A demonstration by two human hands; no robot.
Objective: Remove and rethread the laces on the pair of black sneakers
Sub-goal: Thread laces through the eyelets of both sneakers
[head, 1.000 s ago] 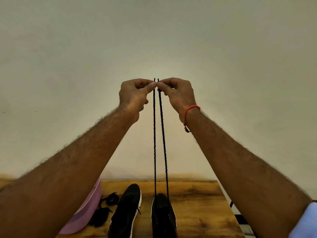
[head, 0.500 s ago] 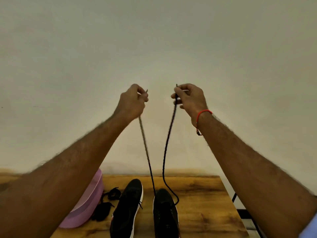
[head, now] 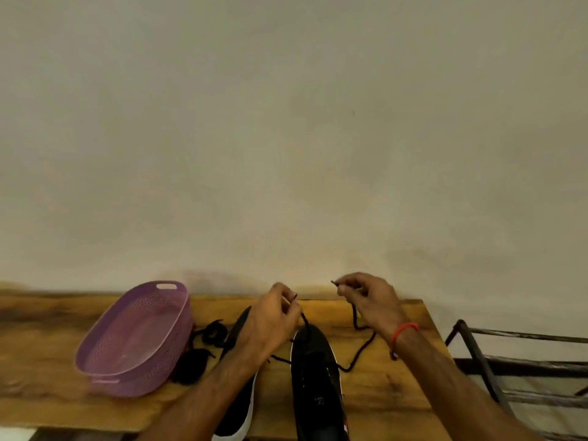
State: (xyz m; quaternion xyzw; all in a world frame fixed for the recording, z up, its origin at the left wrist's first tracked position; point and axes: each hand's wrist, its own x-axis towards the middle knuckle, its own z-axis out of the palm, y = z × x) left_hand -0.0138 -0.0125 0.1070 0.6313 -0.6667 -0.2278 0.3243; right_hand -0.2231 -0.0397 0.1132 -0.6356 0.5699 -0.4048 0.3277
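Two black sneakers with white soles stand side by side on the wooden table (head: 397,393), toes toward the wall. The right sneaker (head: 315,377) has a black lace (head: 359,351) running out of its front eyelets. My left hand (head: 273,319) pinches one end of that lace just above the toe. My right hand (head: 369,300), with a red thread on its wrist, pinches the other end, and the slack loops down onto the table. The left sneaker (head: 237,405) is largely hidden under my left forearm.
A purple plastic basket (head: 105,374) sits on the table's left part. A loose bundle of black lace (head: 203,348) lies between the basket and the left sneaker. A dark metal rack (head: 509,367) stands off the table's right edge. A plain wall rises behind.
Both hands dropped from high in front of the wall down to the right sneaker's toe, still pinching the lace ends. The taut lace went slack. The view tilted downward.
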